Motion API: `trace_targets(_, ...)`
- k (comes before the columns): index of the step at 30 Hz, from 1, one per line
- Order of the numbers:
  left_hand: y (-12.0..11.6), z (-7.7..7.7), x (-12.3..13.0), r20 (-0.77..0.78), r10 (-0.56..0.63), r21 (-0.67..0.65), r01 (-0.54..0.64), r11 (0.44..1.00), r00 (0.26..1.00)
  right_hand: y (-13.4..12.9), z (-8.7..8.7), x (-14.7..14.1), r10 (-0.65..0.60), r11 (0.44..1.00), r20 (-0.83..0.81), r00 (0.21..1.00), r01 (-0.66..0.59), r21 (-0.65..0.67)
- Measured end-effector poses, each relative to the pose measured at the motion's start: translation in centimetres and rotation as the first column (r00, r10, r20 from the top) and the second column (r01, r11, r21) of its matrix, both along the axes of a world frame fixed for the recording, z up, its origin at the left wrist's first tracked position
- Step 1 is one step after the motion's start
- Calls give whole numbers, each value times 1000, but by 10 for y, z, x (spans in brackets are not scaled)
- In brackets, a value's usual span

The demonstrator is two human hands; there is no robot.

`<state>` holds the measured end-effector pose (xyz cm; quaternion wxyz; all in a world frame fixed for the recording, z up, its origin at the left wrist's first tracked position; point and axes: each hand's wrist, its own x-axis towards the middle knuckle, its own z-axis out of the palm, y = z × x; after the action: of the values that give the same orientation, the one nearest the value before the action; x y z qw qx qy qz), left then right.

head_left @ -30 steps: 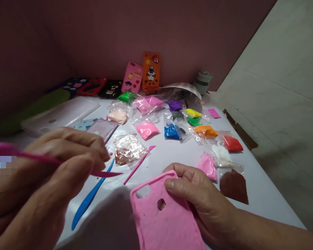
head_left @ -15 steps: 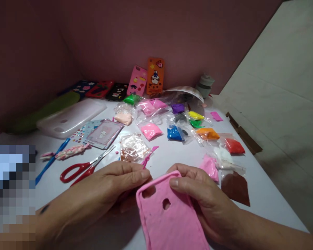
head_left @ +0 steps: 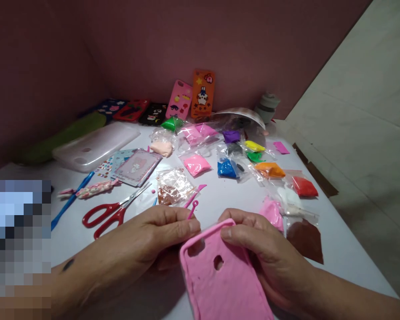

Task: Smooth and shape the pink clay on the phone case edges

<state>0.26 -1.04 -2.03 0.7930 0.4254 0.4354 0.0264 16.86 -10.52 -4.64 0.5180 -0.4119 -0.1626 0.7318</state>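
Observation:
A pink clay-covered phone case (head_left: 225,284) is gripped along its right edge by my right hand (head_left: 263,253), thumb on top near the upper corner. The case has a rectangular cut-out at upper left and a round hole below it; its bottom runs out of view. My left hand (head_left: 160,235) is closed at the case's upper left corner, thumb against fingers. A thin pink modelling tool (head_left: 194,205) with a small ring end sticks up from between them. Its other end is hidden. Behind it lies another pink tool (head_left: 202,188).
Red-handled scissors (head_left: 111,218), a blue tool (head_left: 68,209) and a clear case (head_left: 96,146) lie left. Bags of coloured clay, including a blue one (head_left: 227,168), spread across the table. Decorated cases, one orange (head_left: 203,94), lean on the back wall. A bottle (head_left: 267,106) stands behind.
The view has shifted slightly, so everything sits a little further right. The modelling tool's ring end now stands more upright above my left hand. Both grips stay the same.

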Motion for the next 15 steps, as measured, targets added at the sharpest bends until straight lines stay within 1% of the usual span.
trace_targets(3,-3,0,1,7,61,-21,-61,998,998,0,1,0,-8,1000,20,1000,8,3)
trace_targets(5,-4,-1,2,7,80,-31,-80,996,997,1,1,0,-14,1000,25,1000,14,11)
trace_targets(12,1,-7,-1,28,-22,-18,22,1000,999,2,-2,3,2,1000,-23,1000,-2,28)
trace_targets(13,1,-7,-1,18,-18,-10,19,1000,1000,2,-3,3,2,1000,-16,1000,-1,25)
trace_targets(15,0,-8,-1,2,25,20,-25,999,1000,1,-3,4,7,1000,6,1000,-7,18)
